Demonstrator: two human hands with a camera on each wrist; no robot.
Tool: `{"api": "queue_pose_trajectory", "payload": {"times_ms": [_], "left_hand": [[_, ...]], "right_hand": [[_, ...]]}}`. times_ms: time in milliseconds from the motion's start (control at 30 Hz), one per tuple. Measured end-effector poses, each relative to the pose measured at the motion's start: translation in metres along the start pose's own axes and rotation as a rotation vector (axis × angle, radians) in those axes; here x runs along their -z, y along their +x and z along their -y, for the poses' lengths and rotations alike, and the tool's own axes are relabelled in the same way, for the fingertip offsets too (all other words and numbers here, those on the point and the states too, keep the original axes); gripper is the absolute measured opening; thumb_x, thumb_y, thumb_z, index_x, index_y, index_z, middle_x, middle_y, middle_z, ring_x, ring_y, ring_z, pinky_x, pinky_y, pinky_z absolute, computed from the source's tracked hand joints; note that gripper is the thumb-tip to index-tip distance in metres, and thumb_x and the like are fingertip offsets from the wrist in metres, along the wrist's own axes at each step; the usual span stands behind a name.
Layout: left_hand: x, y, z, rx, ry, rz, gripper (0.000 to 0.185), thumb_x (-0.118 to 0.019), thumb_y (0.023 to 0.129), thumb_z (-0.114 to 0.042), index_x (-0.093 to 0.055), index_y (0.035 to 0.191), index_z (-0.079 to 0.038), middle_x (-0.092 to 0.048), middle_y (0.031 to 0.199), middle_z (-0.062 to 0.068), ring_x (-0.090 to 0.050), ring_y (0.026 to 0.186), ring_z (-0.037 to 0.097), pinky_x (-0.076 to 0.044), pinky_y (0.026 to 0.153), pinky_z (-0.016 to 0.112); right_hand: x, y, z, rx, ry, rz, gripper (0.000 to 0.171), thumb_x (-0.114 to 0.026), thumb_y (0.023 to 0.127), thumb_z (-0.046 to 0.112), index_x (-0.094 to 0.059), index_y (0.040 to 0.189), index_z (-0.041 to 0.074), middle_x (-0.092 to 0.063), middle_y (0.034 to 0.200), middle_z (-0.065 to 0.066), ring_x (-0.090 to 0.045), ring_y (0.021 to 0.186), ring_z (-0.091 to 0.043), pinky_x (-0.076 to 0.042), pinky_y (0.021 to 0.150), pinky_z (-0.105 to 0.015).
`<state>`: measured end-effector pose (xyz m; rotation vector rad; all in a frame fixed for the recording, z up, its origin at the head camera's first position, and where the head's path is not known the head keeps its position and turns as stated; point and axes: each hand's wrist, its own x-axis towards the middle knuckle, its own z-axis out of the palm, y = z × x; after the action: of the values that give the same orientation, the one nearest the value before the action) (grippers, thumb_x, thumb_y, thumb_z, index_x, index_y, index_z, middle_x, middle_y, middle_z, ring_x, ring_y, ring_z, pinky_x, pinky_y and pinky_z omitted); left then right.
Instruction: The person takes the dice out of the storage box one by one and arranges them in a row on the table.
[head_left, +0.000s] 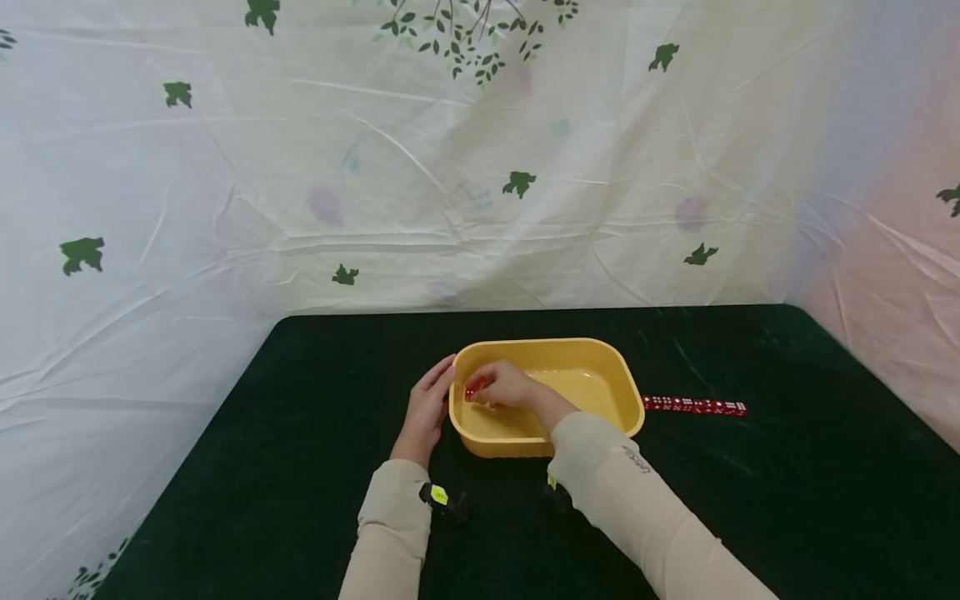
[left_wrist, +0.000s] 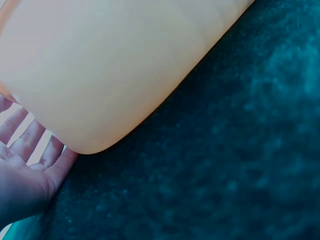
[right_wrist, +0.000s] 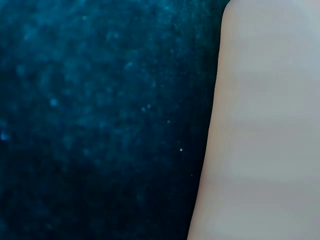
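Right hand (head_left: 504, 385) was inside the yellow tub (head_left: 600, 358) near the table's (head_left: 300, 433) middle, fingers pinching red dice (head_left: 472, 392). Left hand (head_left: 426, 408) rested flat, fingers straight, against the tub's left wall.

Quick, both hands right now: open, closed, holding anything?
Left hand: open, flat against the yellow plastic tub.
Right hand: inside the tub, pinching small red dice.

**Yellow tub and red dice**

A yellow rounded-rectangular plastic tub (head_left: 592, 367) sits upright on the dark cloth. Small red white-pipped dice (head_left: 472, 392) are at its nine o'clock end, inside, pinched in fingers. A straight row of matching red dice (head_left: 693, 406) lies just outside at three o'clock.
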<state>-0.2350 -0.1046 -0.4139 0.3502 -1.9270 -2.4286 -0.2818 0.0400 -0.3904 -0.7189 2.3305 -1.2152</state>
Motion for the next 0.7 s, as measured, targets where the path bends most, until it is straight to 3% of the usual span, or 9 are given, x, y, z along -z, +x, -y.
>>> {"api": "queue_pose_trajectory", "payload": {"times_ms": [700], "left_hand": [[0.0011, 0.0015, 0.0022, -0.001, -0.006, 0.003, 0.041, -0.054, 0.082, -0.039, -0.052, 0.119, -0.021, -0.044, 0.123, -0.001, -0.042, 0.109, 0.018, -0.038, 0.086, 0.036]], "right_hand": [[-0.0020, 0.0008, -0.0020, -0.052, -0.042, 0.021, 0.013, -0.061, 0.075, -0.001, -0.062, 0.087, 0.005, -0.054, 0.080, -0.005, -0.047, 0.064, -0.018, -0.040, 0.054, -0.022]]}}
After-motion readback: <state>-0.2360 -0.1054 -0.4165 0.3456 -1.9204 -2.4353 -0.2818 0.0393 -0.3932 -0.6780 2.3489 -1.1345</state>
